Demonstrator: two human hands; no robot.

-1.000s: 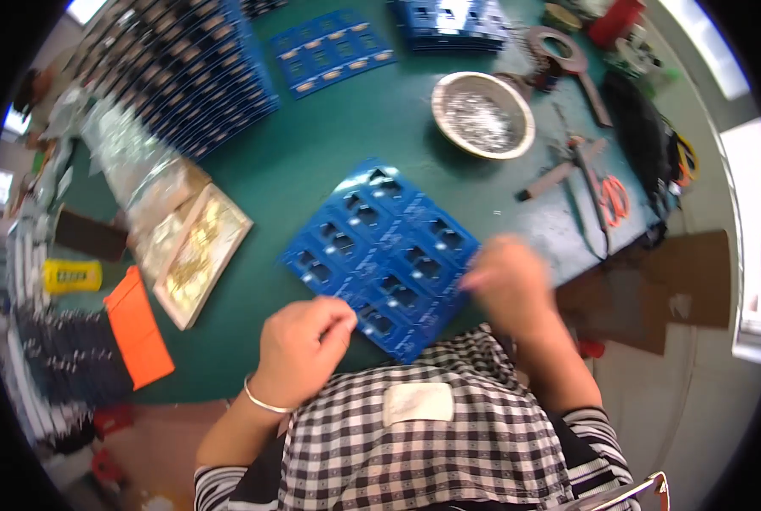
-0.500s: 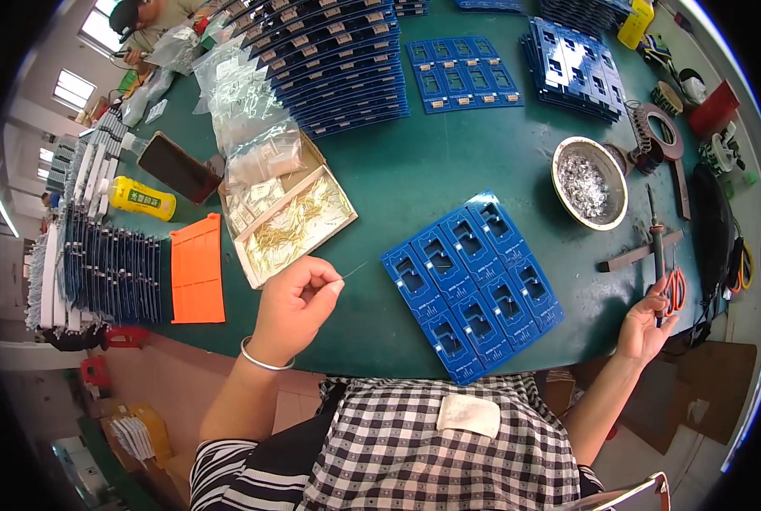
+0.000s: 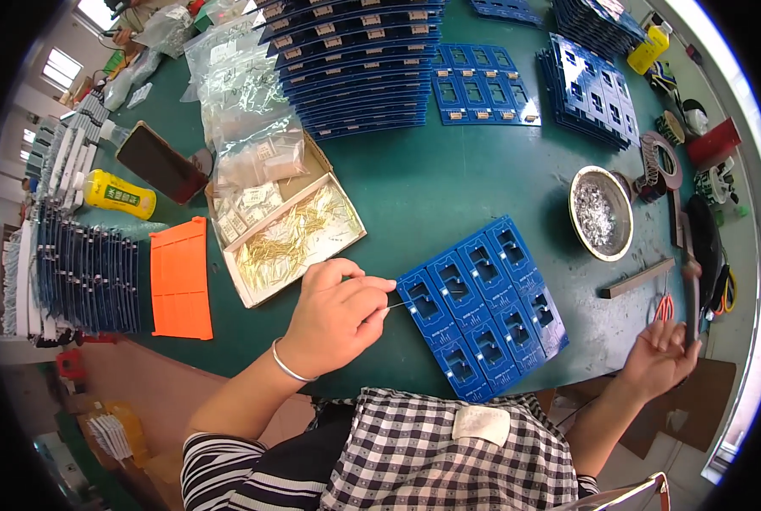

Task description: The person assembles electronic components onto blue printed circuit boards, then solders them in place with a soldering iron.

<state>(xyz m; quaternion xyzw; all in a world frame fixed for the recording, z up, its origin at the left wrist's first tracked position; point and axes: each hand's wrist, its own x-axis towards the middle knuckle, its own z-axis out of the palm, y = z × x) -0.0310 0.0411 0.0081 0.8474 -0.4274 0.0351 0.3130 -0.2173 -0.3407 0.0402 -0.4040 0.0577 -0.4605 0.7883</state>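
Note:
My left hand (image 3: pixel 339 313) is closed, thumb and fingers pinching a thin wire (image 3: pixel 400 304) at the left edge of a blue circuit board panel (image 3: pixel 476 308). The panel lies flat before me, with several rectangular cutouts. At the far right of the near edge, my right hand (image 3: pixel 658 361) is closed around the dark handle of a soldering iron (image 3: pixel 694 300). The iron points away from me, smeared by motion, and its tip is hard to make out. Beneath it lie orange-handled scissors (image 3: pixel 666 308), partly hidden.
An open box (image 3: pixel 362 230) of gold-coloured pins and white connectors stands left of centre, beside an orange plastic plate (image 3: pixel 179 278). Tall stacks of blue boards (image 3: pixel 359 81) rise behind. To the right are a bowl (image 3: pixel 574 223) of silvery scraps and a grey bar (image 3: pixel 637 278).
My left hand has moved right with the wire, up to the panel's edge. My right hand has shifted right and nearer, carrying the soldering iron away from the bar. The view has shifted slightly.

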